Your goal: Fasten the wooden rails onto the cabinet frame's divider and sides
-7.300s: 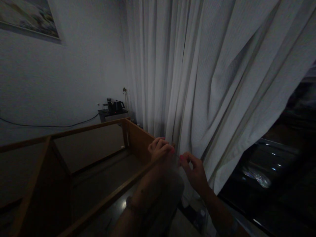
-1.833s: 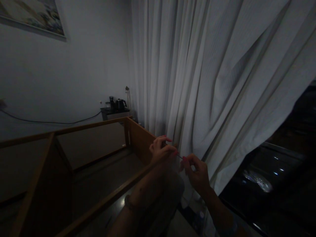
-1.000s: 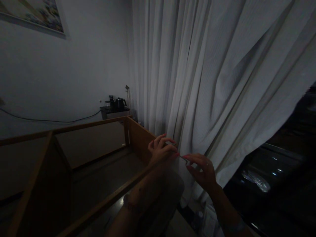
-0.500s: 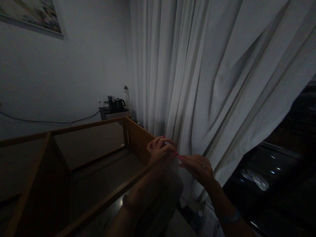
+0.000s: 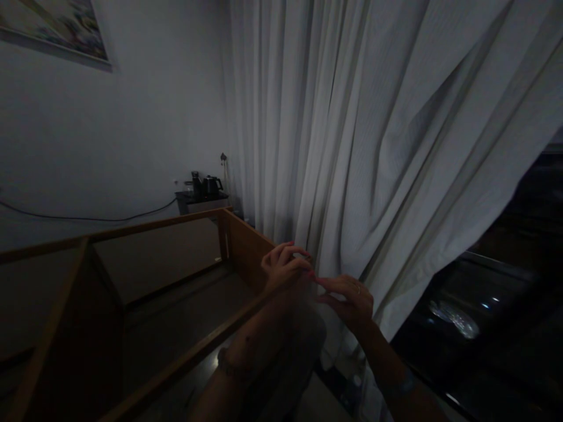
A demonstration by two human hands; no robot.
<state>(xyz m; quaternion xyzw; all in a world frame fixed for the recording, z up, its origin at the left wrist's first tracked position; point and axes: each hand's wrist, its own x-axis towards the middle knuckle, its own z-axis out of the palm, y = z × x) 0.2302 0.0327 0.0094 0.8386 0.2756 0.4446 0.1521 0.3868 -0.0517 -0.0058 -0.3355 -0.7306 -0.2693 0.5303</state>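
Observation:
In a dim room my left hand [image 5: 285, 269] rests at the near right corner of a brown wooden cabinet frame [image 5: 246, 246], fingers curled and pinched at the tips. My right hand [image 5: 348, 299] is just to its right, fingers drawn together and pointing at the left fingertips, almost touching them. What sits between the fingertips is too small and dark to name. Both forearms come up from the bottom of the view, over my bent knee [image 5: 294, 351].
White curtains [image 5: 373, 146] hang right behind the hands. A kettle [image 5: 212, 185] stands on a small dark stand [image 5: 200, 203] by the back wall. A cable [image 5: 88, 220] runs along the wall under a picture [image 5: 57, 29]. A dark glossy surface [image 5: 457, 316] lies at right.
A thin metal piece showed between my hands a second ago; it is no longer visible. My right hand turned palm down and moved closer to the left fingertips. The left hand stayed at the corner.

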